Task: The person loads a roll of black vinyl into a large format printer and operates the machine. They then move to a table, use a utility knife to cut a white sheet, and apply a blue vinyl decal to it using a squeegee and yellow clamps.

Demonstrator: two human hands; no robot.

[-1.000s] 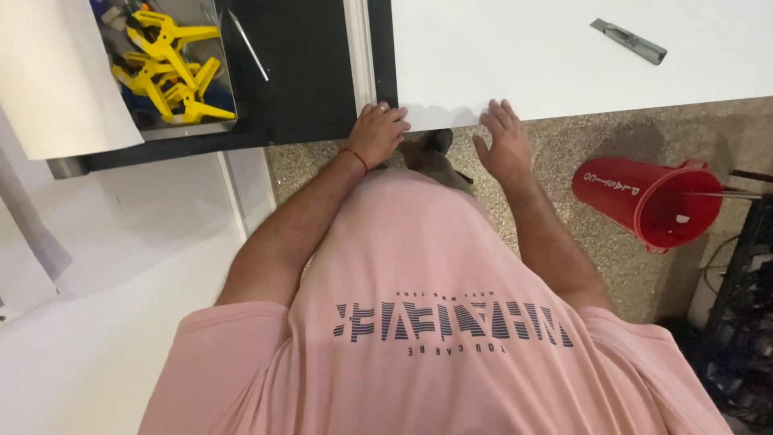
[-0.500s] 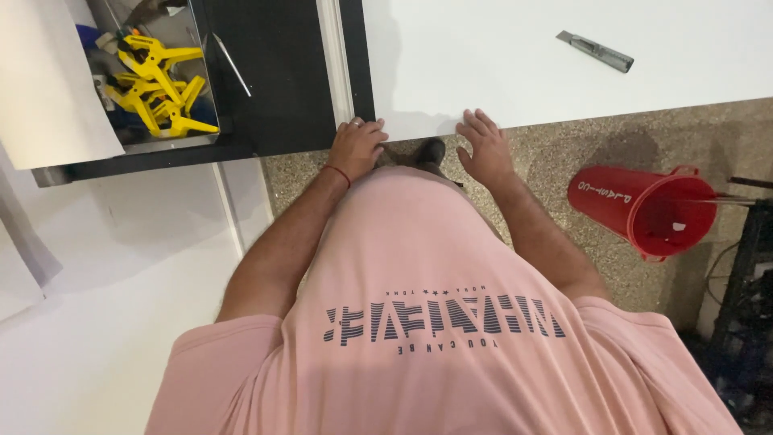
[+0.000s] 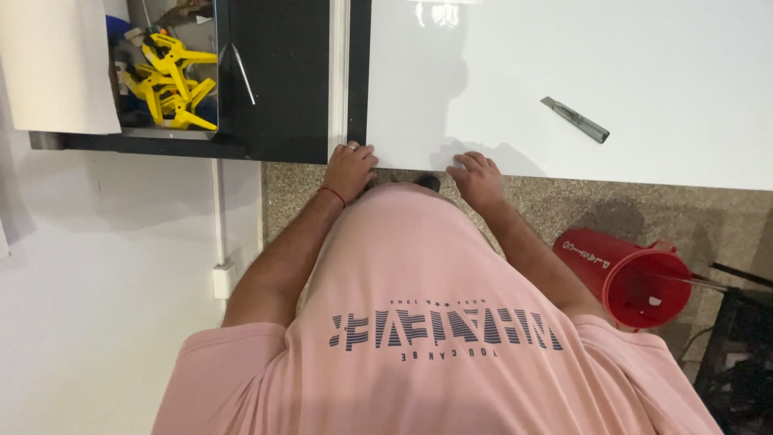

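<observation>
- At the near edge of the white panel (image 3: 564, 72), both hands hold their grip: left hand (image 3: 349, 169) at the corner beside the black table (image 3: 282, 89), right hand (image 3: 477, 179) further along, fingers curled over the rim.
- Since a second ago the hands sit slightly wider apart; panel stays flat.
- Grey utility knife (image 3: 575, 119) lies untouched on the panel, well apart.

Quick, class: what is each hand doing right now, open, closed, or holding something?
Left hand: fingers curled over the near edge of the large white sheet, gripping it.
Right hand: resting on the same edge, fingers bent; a firm grip cannot be told.
</observation>
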